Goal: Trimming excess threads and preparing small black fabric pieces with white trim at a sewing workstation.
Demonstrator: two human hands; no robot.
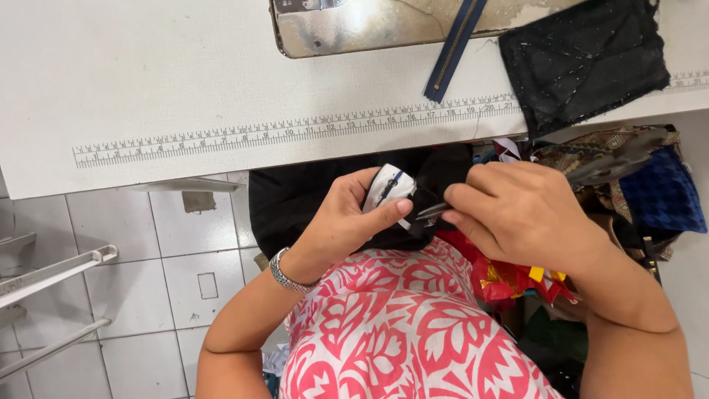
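Pinching white cloth piece (389,188) in left hand (347,222) | right hand (517,210) grips small snips (430,211), tips pointing left, touching cloth | below table (148,89) front edge

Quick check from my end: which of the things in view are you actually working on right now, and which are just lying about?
In hand:
- black fabric with a white piece, pinched by the left hand
- small metal snips, held in the right hand

Lying about:
- blue zipper on the table
- black cloth square
- red scraps and patterned fabric beside the lap
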